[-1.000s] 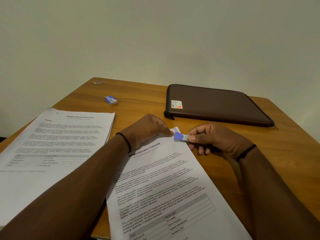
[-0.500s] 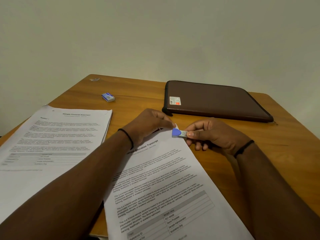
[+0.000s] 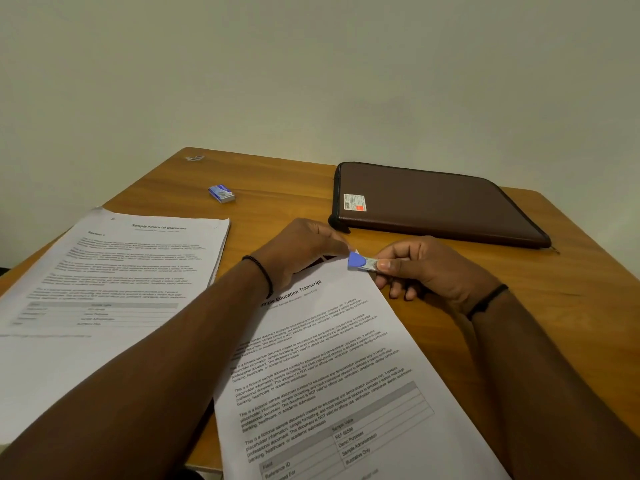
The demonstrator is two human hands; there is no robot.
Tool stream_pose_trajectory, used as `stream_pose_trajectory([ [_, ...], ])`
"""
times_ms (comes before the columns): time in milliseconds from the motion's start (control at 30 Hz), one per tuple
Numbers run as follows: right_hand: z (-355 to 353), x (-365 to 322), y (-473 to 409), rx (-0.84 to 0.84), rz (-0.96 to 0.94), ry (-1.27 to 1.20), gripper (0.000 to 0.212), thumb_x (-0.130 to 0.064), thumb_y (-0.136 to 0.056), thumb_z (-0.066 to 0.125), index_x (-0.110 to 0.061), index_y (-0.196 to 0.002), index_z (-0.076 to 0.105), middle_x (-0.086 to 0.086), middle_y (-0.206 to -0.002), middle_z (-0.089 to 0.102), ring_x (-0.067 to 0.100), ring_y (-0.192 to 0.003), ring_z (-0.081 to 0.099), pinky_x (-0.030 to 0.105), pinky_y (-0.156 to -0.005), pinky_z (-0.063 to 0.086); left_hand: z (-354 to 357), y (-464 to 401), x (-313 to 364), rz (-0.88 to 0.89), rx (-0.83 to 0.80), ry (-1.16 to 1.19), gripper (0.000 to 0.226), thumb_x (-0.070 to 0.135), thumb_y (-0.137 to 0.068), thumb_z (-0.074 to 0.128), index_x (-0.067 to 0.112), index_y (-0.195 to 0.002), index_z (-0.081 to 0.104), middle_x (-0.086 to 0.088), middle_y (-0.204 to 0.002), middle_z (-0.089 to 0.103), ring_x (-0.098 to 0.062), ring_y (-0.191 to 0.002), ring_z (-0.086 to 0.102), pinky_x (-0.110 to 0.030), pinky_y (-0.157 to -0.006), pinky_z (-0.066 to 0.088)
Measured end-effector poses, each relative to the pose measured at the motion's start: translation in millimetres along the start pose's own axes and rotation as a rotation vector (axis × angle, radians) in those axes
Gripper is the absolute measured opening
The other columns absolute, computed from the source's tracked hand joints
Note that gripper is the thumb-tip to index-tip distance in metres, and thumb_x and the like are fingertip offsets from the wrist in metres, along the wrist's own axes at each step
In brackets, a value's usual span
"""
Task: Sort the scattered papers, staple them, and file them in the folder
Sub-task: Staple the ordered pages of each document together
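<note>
Lying at an angle on the wooden table [image 3: 571, 306], the nearer paper stack [image 3: 332, 375] carries the heading "Sample Education Transcript", partly covered by the left forearm; its body text repeats that it is a fictional sample document, and a table lower down reads "Field", "Sample Value", "Demo Purpose", "Sample Administration", "Illustrative Only". The left hand [image 3: 301, 251] rests on the stack's top edge, fingers curled and pinching the upper right corner. Touching that same corner, the right hand [image 3: 426, 268] grips a small stapler [image 3: 363, 262], blue at its tip and silvery toward the fingers, with the tip set over the corner of the sheets. To the left lies a second paper stack [image 3: 114, 271] headed "Sample Financial Statement", with "Section 1" beneath; its smaller print is too blurred to read. Beyond the hands a brown zipped folder [image 3: 436, 202] lies closed, bearing a white and red sticker [image 3: 354, 202] whose writing is illegible. A small blue box [image 3: 221, 193] sits well apart on the far left.
</note>
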State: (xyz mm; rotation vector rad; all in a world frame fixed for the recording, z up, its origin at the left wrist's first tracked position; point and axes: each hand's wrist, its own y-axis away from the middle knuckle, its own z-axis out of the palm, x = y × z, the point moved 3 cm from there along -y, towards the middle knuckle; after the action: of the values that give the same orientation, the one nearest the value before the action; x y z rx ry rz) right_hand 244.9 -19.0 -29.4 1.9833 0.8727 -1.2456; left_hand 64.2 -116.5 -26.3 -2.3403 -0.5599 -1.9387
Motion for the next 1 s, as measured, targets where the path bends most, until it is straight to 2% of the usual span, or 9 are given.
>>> stream_pose_trajectory([
  [67, -1, 0, 0, 0.011, -0.004, -0.002, 0.020, -0.022, -0.096, 0.059, -0.006, -0.100, 0.071, 0.009, -0.088, 0.074, 0.011, -0.062, 0.062, 0.017, -0.051, 0.048, -1, 1, 2, -0.024, -0.052, -0.041, 0.032, 0.039, -0.092, 0.067, 0.010, -0.082, 0.075, -0.004, -0.072, 0.073, -0.012, -0.059, 0.066, -0.022, -0.058, 0.049],
  [133, -1, -2, 0, 0.010, -0.009, 0.004, 0.020, -0.022, -0.096, 0.059, -0.006, -0.097, 0.071, 0.008, -0.085, 0.073, 0.011, -0.062, 0.062, 0.018, -0.052, 0.049, -4, 2, 3, -0.050, -0.117, -0.094, 0.042, 0.050, -0.089, 0.066, 0.009, -0.084, 0.076, -0.007, -0.074, 0.074, -0.013, -0.059, 0.066, -0.021, -0.059, 0.049],
  [233, -1, -2, 0, 0.005, -0.007, 0.011, 0.018, -0.020, -0.098, 0.057, -0.008, -0.095, 0.070, 0.007, -0.082, 0.072, 0.011, -0.061, 0.062, 0.018, -0.053, 0.050, -7, 1, 1, -0.030, -0.129, -0.140, 0.042, 0.040, -0.083, 0.076, 0.000, -0.096, 0.077, -0.016, -0.083, 0.075, -0.015, -0.063, 0.064, -0.023, -0.059, 0.048],
  [333, 0, -3, -1, 0.006, -0.007, 0.028, 0.017, -0.019, -0.099, 0.056, -0.008, -0.094, 0.069, 0.006, -0.079, 0.071, 0.010, -0.061, 0.062, 0.017, -0.054, 0.051, -3, 0, 0, 0.024, -0.104, -0.092, 0.034, 0.023, -0.083, 0.078, -0.009, -0.095, 0.074, -0.014, -0.078, 0.072, -0.011, -0.059, 0.062, -0.019, -0.055, 0.048],
  [433, 2, -3, -3, 0.001, 0.007, 0.048, 0.017, -0.018, -0.099, 0.056, -0.008, -0.094, 0.069, 0.005, -0.077, 0.071, 0.010, -0.061, 0.062, 0.017, -0.056, 0.051, -1, 0, -1, 0.066, -0.087, -0.059, 0.033, 0.016, -0.084, 0.077, -0.016, -0.092, 0.070, -0.019, -0.075, 0.064, -0.013, -0.057, 0.057, -0.019, -0.052, 0.045],
  [600, 1, -2, -3, 0.009, 0.016, 0.037, 0.018, -0.020, -0.099, 0.057, -0.010, -0.093, 0.069, 0.005, -0.078, 0.072, 0.011, -0.062, 0.063, 0.018, -0.056, 0.052, 0, 2, -3, 0.099, -0.105, -0.057, 0.044, 0.022, -0.083, 0.077, -0.020, -0.090, 0.065, -0.034, -0.080, 0.059, -0.026, -0.070, 0.052, -0.028, -0.061, 0.042],
  [733, 0, -2, 0, 0.010, 0.029, -0.073, 0.018, -0.021, -0.098, 0.056, -0.008, -0.096, 0.068, 0.006, -0.081, 0.073, 0.011, -0.063, 0.064, 0.019, -0.058, 0.054, -6, 0, -3, 0.066, -0.152, -0.066, 0.059, 0.039, -0.077, 0.076, -0.016, -0.096, 0.066, -0.022, -0.082, 0.069, -0.024, -0.067, 0.060, -0.030, -0.063, 0.048],
  [867, -2, 0, 0, 0.025, 0.051, -0.131, 0.025, -0.029, -0.099, 0.054, -0.007, -0.101, 0.066, 0.010, -0.086, 0.073, 0.014, -0.064, 0.065, 0.020, -0.058, 0.056, -12, -3, -8, 0.020, -0.210, -0.084, 0.031, 0.023, -0.090, 0.070, -0.004, -0.104, 0.073, -0.020, -0.098, 0.075, -0.030, -0.085, 0.071, -0.037, -0.083, 0.057],
  [1000, -3, 1, 0, 0.026, 0.048, -0.133, 0.025, -0.030, -0.098, 0.054, -0.009, -0.100, 0.067, 0.010, -0.087, 0.074, 0.015, -0.064, 0.064, 0.020, -0.059, 0.056, -10, -3, -9, 0.010, -0.207, -0.028, 0.025, 0.015, -0.093, 0.066, -0.005, -0.107, 0.072, -0.017, -0.097, 0.076, -0.023, -0.081, 0.074, -0.027, -0.071, 0.059],
])
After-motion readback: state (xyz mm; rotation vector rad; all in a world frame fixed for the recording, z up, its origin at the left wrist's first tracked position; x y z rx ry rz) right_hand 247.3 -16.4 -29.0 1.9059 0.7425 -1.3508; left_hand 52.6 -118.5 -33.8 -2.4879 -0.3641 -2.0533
